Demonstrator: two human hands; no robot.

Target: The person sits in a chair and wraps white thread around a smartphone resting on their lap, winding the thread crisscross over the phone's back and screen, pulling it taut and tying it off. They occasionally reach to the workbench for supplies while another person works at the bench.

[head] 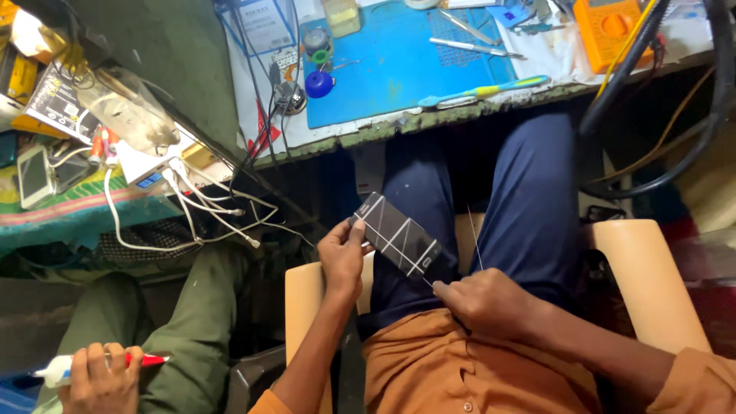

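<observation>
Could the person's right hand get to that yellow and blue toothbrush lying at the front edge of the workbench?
Probably yes. The toothbrush lies at the near edge of the workbench, just beyond the knees, with open space between. But the right hand is pinching a thin wire at the phone, so it would need to let go first.

The tabletop [429, 115] edge is closing off the space above the hands [343, 257], and white cables [207, 207] are hanging in at the left. Open room is lying between the knees [460, 199]. A neighbour's leg [192, 322] is crowding the chair [652, 284] on the left.
</observation>
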